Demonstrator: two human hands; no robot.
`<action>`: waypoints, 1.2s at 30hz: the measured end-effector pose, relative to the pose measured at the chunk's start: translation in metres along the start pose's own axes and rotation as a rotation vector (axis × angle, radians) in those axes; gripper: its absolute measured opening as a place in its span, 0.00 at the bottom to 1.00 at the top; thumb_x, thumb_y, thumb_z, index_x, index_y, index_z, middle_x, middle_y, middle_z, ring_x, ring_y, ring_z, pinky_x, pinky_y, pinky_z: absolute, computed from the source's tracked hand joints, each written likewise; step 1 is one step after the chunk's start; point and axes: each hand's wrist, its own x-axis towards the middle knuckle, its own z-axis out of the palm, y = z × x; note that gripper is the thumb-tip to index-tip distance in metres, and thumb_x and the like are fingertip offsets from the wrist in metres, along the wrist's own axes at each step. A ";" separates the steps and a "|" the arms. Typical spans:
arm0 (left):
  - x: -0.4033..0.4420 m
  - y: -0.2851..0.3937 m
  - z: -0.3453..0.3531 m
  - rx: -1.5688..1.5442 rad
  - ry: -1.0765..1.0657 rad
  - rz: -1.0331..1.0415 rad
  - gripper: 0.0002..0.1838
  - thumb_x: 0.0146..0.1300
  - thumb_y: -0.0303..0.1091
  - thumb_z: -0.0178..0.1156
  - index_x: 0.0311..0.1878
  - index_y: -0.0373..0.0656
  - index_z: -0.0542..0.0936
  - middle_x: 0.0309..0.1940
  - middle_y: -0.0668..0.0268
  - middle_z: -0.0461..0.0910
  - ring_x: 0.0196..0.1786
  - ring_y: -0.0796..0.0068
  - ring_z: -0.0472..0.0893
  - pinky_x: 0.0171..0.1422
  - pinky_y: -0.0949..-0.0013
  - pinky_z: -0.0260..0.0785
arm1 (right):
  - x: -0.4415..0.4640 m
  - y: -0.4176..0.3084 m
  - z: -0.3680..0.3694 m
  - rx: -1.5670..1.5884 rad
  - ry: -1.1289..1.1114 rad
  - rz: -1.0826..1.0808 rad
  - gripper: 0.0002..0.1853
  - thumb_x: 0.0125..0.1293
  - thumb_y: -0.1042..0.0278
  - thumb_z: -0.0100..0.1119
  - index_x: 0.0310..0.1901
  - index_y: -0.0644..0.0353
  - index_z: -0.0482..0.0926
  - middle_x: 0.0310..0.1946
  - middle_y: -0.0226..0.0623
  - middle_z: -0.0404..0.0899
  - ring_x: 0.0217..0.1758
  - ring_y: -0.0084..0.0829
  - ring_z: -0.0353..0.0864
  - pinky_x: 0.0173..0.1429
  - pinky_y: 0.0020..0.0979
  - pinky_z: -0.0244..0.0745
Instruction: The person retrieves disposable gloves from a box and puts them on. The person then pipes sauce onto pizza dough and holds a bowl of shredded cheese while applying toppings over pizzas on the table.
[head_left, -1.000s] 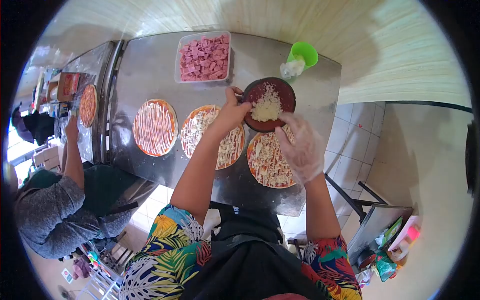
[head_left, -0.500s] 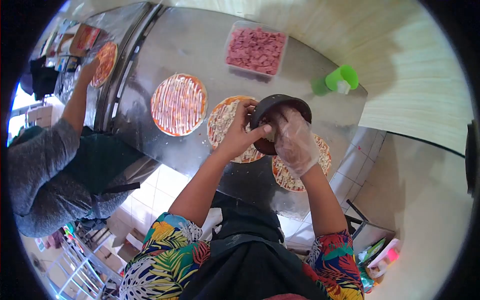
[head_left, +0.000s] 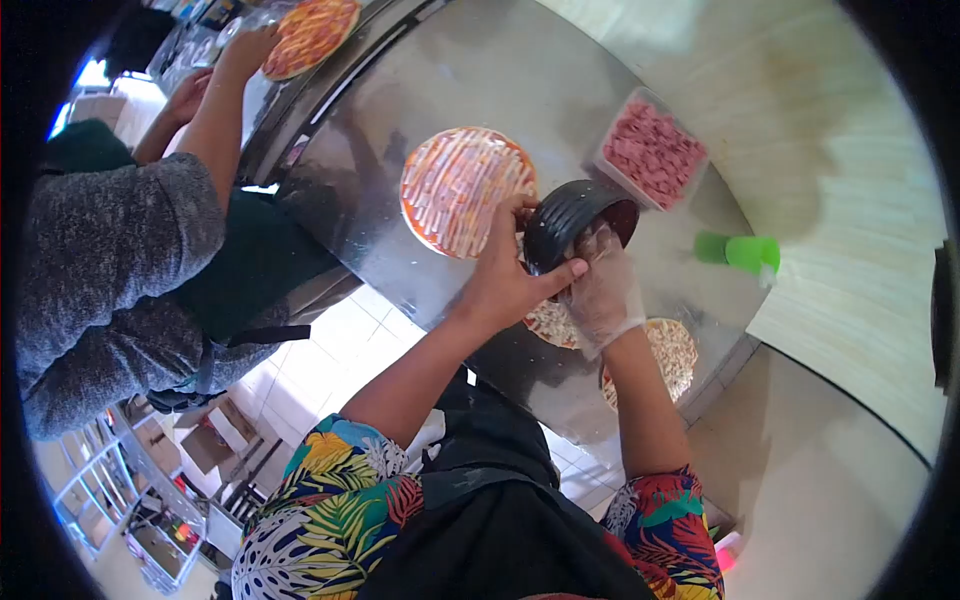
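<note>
A dark ridged bowl (head_left: 568,222) is tipped over the metal table, its mouth facing right. My left hand (head_left: 510,275) grips its near rim and side, the thumb along the lower edge. Inside a clear plastic glove, my right hand (head_left: 606,290) is at the bowl's mouth with its fingers curled; what they hold is hidden. Below the hands lies a pizza base with pale shredded topping (head_left: 555,322), partly covered. Another topped pizza base (head_left: 668,358) sits to the right, near my right forearm. Farther left is a pizza base striped with white sauce (head_left: 466,190).
A clear tub of pink chopped meat (head_left: 655,148) stands at the back of the metal table (head_left: 385,215), against the wall. A green cup (head_left: 752,254) lies on its right side. At left, a co-worker in a grey sleeve (head_left: 150,235) reaches to a red-sauced pizza (head_left: 312,35).
My view has turned toward the left, so the table's things appear farther right. The bowl has tipped, showing its ridged outside, and my right hand has drawn partly out of it.
</note>
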 end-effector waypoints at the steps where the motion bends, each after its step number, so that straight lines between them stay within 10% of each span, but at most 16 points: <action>1: 0.000 -0.004 -0.004 -0.003 0.022 -0.007 0.41 0.48 0.40 0.73 0.60 0.42 0.58 0.50 0.61 0.66 0.55 0.68 0.67 0.61 0.63 0.61 | 0.002 -0.006 0.012 0.085 0.073 -0.064 0.17 0.53 0.69 0.55 0.46 0.64 0.74 0.49 0.52 0.73 0.49 0.50 0.74 0.52 0.40 0.71; 11: -0.011 -0.021 -0.049 -0.153 0.024 -0.177 0.40 0.51 0.44 0.71 0.60 0.41 0.58 0.51 0.59 0.66 0.57 0.68 0.67 0.62 0.64 0.60 | 0.016 -0.059 -0.001 0.534 -0.312 0.098 0.14 0.54 0.68 0.59 0.42 0.61 0.76 0.33 0.46 0.79 0.38 0.50 0.78 0.42 0.42 0.72; 26: -0.013 -0.048 -0.080 -0.359 -0.030 -0.214 0.35 0.60 0.44 0.63 0.63 0.44 0.55 0.54 0.60 0.63 0.57 0.70 0.66 0.63 0.67 0.58 | 0.052 -0.089 -0.010 0.709 -0.518 0.257 0.11 0.57 0.64 0.60 0.40 0.60 0.78 0.37 0.50 0.80 0.41 0.48 0.80 0.45 0.39 0.74; 36: -0.021 -0.049 -0.093 -0.628 0.083 -0.357 0.31 0.63 0.43 0.60 0.61 0.43 0.56 0.52 0.61 0.64 0.56 0.73 0.66 0.62 0.69 0.59 | 0.057 -0.084 0.003 0.801 -0.186 0.297 0.13 0.53 0.77 0.61 0.43 0.62 0.81 0.33 0.38 0.82 0.34 0.28 0.81 0.43 0.26 0.75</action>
